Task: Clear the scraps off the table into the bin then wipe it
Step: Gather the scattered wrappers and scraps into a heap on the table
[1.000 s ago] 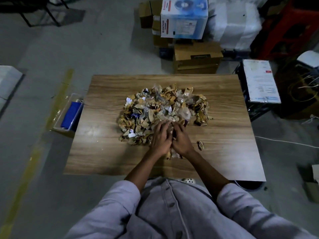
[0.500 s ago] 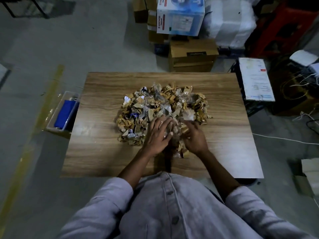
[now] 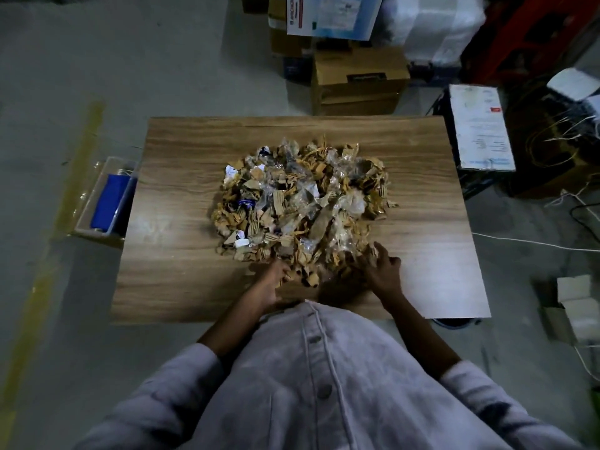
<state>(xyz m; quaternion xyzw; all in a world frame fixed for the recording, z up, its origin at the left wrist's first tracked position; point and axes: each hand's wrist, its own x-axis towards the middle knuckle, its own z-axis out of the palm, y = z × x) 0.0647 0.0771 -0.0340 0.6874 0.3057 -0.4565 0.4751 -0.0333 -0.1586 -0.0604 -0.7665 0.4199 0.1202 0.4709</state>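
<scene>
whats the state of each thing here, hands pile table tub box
scrap pile, heaped mid-table, uncleared
table, bears the pile
left hand, fingers dug into the pile's near edge, grip unclear
right hand, fingers spread against the pile's near right edge
tub, on the floor left of the table, lidless, blue item inside
box, behind the table, flaps shut

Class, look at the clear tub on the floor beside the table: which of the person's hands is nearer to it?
Left. The left hand is at the scrap pile, on the side of the clear tub; the right hand is farther across.
</scene>
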